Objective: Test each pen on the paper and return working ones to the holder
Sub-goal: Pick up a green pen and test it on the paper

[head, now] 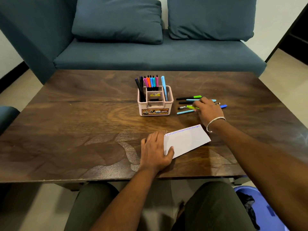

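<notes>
A pink pen holder (155,104) stands mid-table with several coloured pens upright in it. To its right several loose pens (185,102) lie in a row on the wood. My right hand (208,110) lies over that row, its fingertips on a green-and-black pen (189,107); whether it grips the pen I cannot tell. A white slip of paper (187,140) with a line of blue scribbles along its top edge lies near the front. My left hand (155,150) rests flat on the paper's left end, thumb on the sheet.
The dark wooden table (83,130) stands in front of a blue sofa (150,52) with two cushions. My knees are under the front edge. A purple bin (261,209) stands on the floor at the lower right.
</notes>
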